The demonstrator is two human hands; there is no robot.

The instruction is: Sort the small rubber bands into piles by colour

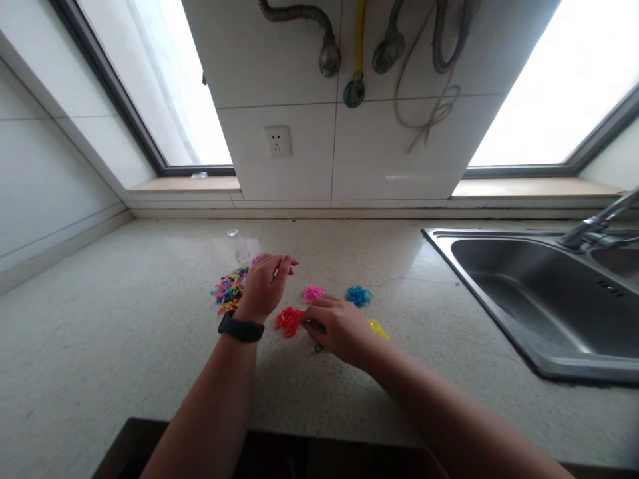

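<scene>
Small coloured rubber bands lie on a pale stone counter (124,319). A mixed heap (228,291) sits at the left. My left hand (265,283), with a black wristband, hovers beside that heap, its fingers curled in a pinch; what they hold is too small to name. Sorted little piles lie nearby: red (288,320), pink (313,293), blue (358,296), and yellow (378,328). My right hand (335,327) rests on the counter with its fingertips pinched at the edge of the red pile. A small dark band (318,348) lies under it.
A small clear plastic container (238,245) stands behind the mixed heap. A steel sink (539,299) with a tap (596,226) takes up the right side. A tiled wall with a socket (277,141) and hanging hoses rises behind, with windows on either side.
</scene>
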